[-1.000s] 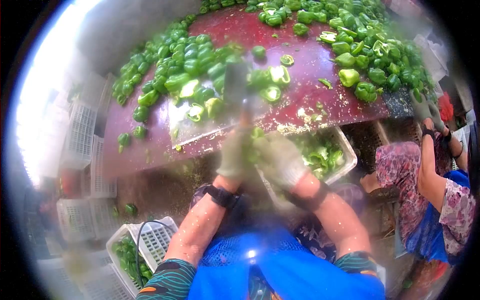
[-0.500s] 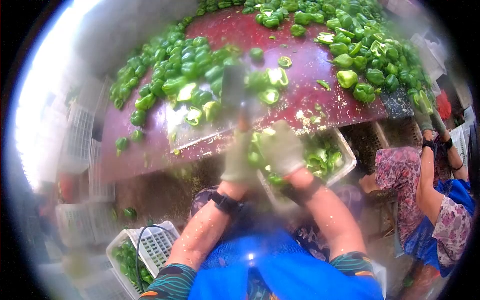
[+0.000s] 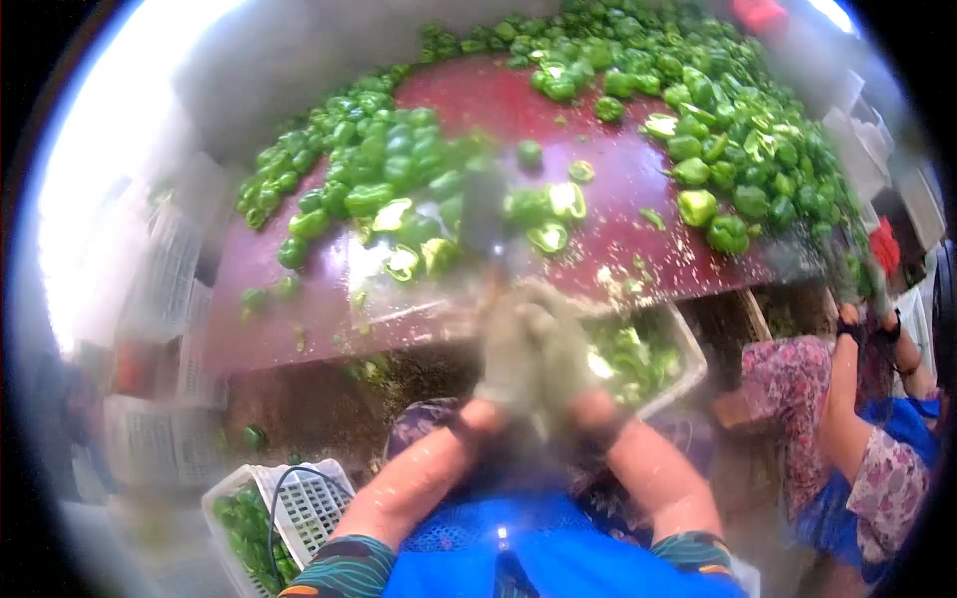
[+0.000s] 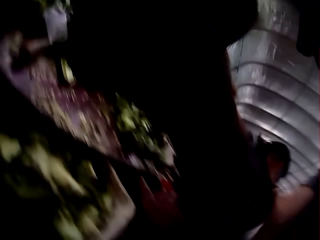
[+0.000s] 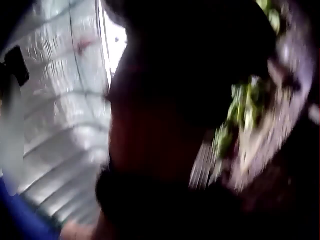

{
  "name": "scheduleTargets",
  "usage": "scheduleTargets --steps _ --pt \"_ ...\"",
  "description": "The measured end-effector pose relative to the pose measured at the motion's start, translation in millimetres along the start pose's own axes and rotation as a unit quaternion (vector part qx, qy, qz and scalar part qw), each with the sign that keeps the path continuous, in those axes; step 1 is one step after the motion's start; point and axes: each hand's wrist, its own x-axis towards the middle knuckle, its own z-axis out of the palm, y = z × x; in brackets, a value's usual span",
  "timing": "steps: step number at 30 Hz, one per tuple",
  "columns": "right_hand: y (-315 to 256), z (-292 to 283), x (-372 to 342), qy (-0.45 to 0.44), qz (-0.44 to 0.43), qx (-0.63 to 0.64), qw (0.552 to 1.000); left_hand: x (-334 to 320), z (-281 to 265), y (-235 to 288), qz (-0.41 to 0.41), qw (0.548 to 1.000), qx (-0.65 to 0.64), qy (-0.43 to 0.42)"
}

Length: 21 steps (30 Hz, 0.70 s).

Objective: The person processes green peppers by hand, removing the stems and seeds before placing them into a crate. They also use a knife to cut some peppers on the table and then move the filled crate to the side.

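Gap between left hand [image 3: 506,354] and right hand [image 3: 562,349] has just closed mid-frame, hiding whatever lies inside; whether either grip is clamped, I cannot tell.

white crates [image 3: 159,274] at left (blurred), another person [image 3: 847,424] in floral clothes [image 3: 890,490] at right, a ribbed ceiling [image 4: 275,85]
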Motion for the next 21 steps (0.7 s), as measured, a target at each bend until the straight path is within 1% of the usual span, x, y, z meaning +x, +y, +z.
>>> scheduleTargets --steps 1,2,3,4,5,6,7,8,9,10,11,12,13,14,16,17,18,20,21 --pt "-10.4 -1.6 -3.3 -0.026 0.04 0.017 0.999 -13.0 4.9 10.1 0.079 0.994 -0.072 0.015" --pt "-20.5 -3.2 -6.9 -0.051 0.08 0.033 0.995 -8.6 -8.8 12.4 0.013 0.999 -0.023 -0.045" --pt "7.3 -8.8 -1.4 -0.068 0.16 0.085 0.981 -3.4 -22.8 12.8 -0.056 0.993 0.022 -0.103" --pt "20.9 -15.5 6.0 -0.035 0.144 0.005 0.989 -0.3 -36.9 11.0 -0.123 0.977 0.063 -0.163" --pt "34.6 -22.1 13.4 0.0 0.134 -0.08 0.988 -4.8 -55.0 -12.0 -0.026 0.994 0.087 -0.059" --pt "48.0 -28.9 20.6 0.036 0.13 -0.161 0.978 -7.5 -76.4 -37.9 -0.067 0.997 0.025 -0.025" --pt "89.5 -43.1 28.2 0.03 0.025 -0.249 0.968 -4.8 -119.0 -28.4 -0.061 0.996 0.071 -0.014" --pt "66.6 -42.6 29.8 0.057 0.119 -0.225 0.966 -12.6 -152.0 -31.4 -0.071 0.987 0.135 0.048" --pt "60.6 -41.7 31.5 0.049 0.099 -0.248 0.962 -20.5 -185.0 -34.4 -0.088 0.971 0.195 0.109" --pt "60.1 -41.8 33.8 0.039 0.081 -0.271 0.959 -26.6 -212.8 -18.2 -0.217 0.961 0.075 0.156" --pt "62.9 -40.1 39.9 0.033 0.046 -0.304 0.951 -53.5 -249.0 -83.5 -0.071 0.939 0.258 0.215" --pt "68.6 -35.8 48.0 0.022 0.012 -0.333 0.943 -75.4 -284.7 -91.9 -0.084 0.909 0.34 0.227" --pt "66.5 -29.3 55.6 0.0 0.015 -0.324 0.946 -97.8 -320.4 -99.5 -0.099 0.87 0.419 0.239" --pt "70.0 -22.2 64.9 -0.027 0.02 -0.312 0.95 -125.5 -352.2 -109.0 -0.179 0.862 0.398 0.257" --pt "126.3 -18.5 104.3 -0.058 -0.04 -0.332 0.941 -185.6 -414.5 -134.0 -0.259 0.763 0.518 0.289" --pt "150.0 -15.8 122.2 -0.062 -0.055 -0.377 0.923 -211.5 -428.3 -109.1 -0.245 0.735 0.585 0.242" --pt "160.7 -5.0 134.1 -0.061 -0.074 -0.425 0.9 -232.5 -439.9 -102.1 -0.287 0.725 0.564 0.272" --pt "137.2 25.8 133.2 -0.069 -0.011 -0.439 0.896 -273.3 -463.4 -89.6 -0.37 0.696 0.519 0.33" --pt "145.0 45.2 140.8 -0.031 -0.062 -0.421 0.904 -290.7 -462.4 -75.4 -0.373 0.683 0.58 0.241"
